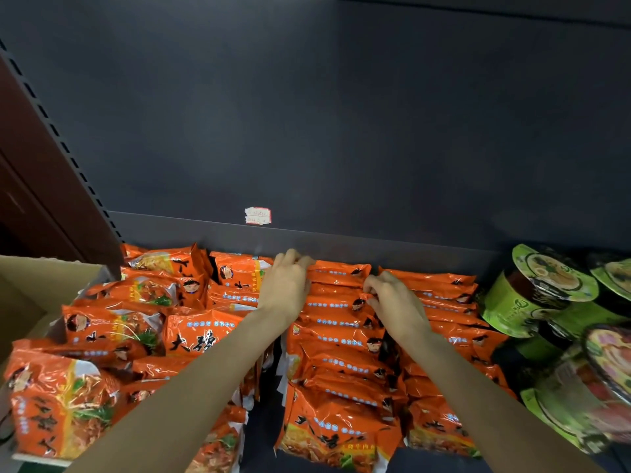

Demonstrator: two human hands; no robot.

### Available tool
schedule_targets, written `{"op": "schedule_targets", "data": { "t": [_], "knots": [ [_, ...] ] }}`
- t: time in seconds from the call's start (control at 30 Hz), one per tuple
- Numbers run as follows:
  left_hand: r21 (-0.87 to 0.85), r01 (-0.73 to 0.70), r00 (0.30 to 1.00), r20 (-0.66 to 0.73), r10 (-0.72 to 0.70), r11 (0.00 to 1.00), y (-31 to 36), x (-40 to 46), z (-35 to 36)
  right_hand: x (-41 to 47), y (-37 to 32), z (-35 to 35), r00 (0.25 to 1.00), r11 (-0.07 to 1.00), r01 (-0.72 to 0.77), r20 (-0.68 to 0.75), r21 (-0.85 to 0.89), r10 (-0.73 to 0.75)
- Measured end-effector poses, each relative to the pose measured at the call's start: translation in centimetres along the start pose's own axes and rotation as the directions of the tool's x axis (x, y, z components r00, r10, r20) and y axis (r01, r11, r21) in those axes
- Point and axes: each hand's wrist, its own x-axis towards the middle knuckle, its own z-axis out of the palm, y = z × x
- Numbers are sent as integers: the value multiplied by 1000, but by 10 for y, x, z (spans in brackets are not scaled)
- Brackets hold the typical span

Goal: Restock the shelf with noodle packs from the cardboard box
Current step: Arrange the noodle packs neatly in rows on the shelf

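Orange noodle packs (341, 356) stand in rows on the dark shelf (341, 244), filling it from back to front. My left hand (285, 283) reaches to the back of the middle row, its fingers curled on the top edge of the rearmost pack (336, 272). My right hand (392, 302) pinches the top edge of a pack (336, 295) a little nearer in the same row. More orange packs (112, 322) lie in a loose heap at the left. A corner of the cardboard box (30, 285) shows at the far left.
Green bowl noodle tubs (532, 295) are stacked on the shelf at the right, close to the orange rows. A small price sticker (258, 215) sits on the dark back panel. A slotted upright (58, 138) and brown wall bound the left side.
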Motion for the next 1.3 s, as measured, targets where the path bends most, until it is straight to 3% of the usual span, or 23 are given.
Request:
{"op": "schedule_targets", "data": {
  "t": [0.07,0.17,0.63,0.8,1.03,1.13,1.3],
  "knots": [
    [105,-123,989,95,113,987,-3,3,0,3,0,-2,1000,1000,11,17,-11,-11],
    [180,-187,970,189,153,966,-6,6,2,11,4,-11,1000,999,10,-23,52,-9],
    [321,-231,963,209,170,918,-4,27,5,44,13,-5,985,992,-9,-170,-122,-12],
    [244,-206,963,224,152,948,-6,27,5,47,26,-16,993,986,-70,-102,-150,55],
    [64,-161,961,238,141,985,-17,24,-11,19,23,-17,993,988,115,-17,-105,-118],
    [-17,-163,918,364,158,986,-25,18,-14,9,17,-9,979,971,200,76,-134,-191],
    [107,-242,870,465,166,964,-24,15,-16,11,5,-3,985,959,173,30,-227,-170]
  ]
}}
